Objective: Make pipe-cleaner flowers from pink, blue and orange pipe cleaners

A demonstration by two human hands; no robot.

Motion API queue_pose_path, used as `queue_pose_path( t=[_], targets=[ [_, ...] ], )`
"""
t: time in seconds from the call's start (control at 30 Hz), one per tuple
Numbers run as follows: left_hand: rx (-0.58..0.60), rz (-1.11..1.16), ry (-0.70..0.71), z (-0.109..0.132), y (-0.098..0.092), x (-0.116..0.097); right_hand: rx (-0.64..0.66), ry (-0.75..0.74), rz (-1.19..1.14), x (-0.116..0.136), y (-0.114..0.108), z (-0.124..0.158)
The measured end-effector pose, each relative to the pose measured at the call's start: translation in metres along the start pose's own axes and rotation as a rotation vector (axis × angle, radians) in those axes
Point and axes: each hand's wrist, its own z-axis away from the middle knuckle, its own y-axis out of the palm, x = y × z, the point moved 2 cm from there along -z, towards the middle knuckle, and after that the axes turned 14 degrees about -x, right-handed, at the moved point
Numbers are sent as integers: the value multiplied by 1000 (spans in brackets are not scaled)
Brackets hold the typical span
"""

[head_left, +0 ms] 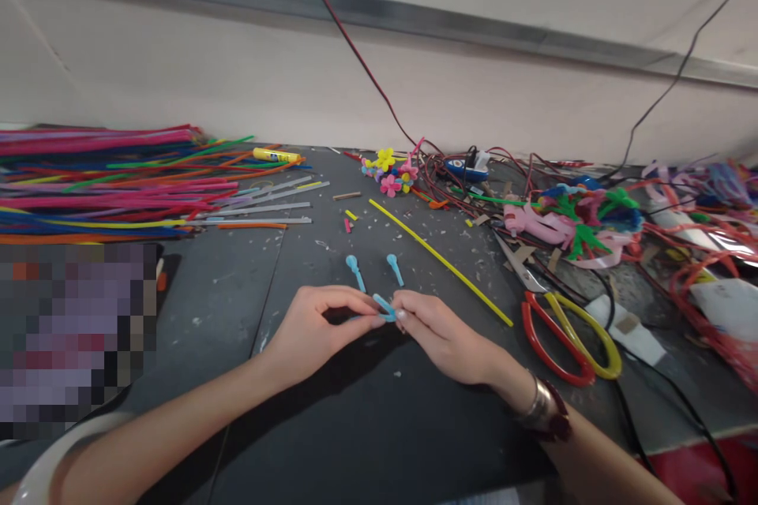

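Note:
A short light-blue pipe cleaner [384, 305], bent into a small loop, is pinched between both hands over the dark table. My left hand [323, 319] grips one side of it with thumb and fingertips. On the other side, the fingers of my right hand [441, 331] are closed around its end, which they partly hide. Just beyond the hands lie two light-blue pieces with round coiled heads and short stems, one on the left [355, 270] and one on the right [394, 268]. A straight yellow pipe cleaner [441, 262] rests diagonally beyond my right hand.
Large scissors [557, 323] with red and yellow handles lie at the right. Bundles of coloured pipe cleaners [106, 197] fill the back left, near a yellow tube [276, 155]. Small plastic-looking flowers [391, 171], tangled wires [438, 177] and finished-looking coloured pieces [580, 225] crowd the back right.

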Motion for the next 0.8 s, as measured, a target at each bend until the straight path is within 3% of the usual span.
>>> queue_pose_path(
  t=[0.2, 0.57, 0.8],
  targets=[
    [-12, 74, -35, 0, -1, -2, 30, 51, -53, -2, 0, 1],
    [59, 264, -388, -1, 6, 8, -97, -51, 56, -3, 0, -3],
    [101, 242, -396, -3, 6, 7, -107, 40, 13, -4, 0, -4]
  ],
)
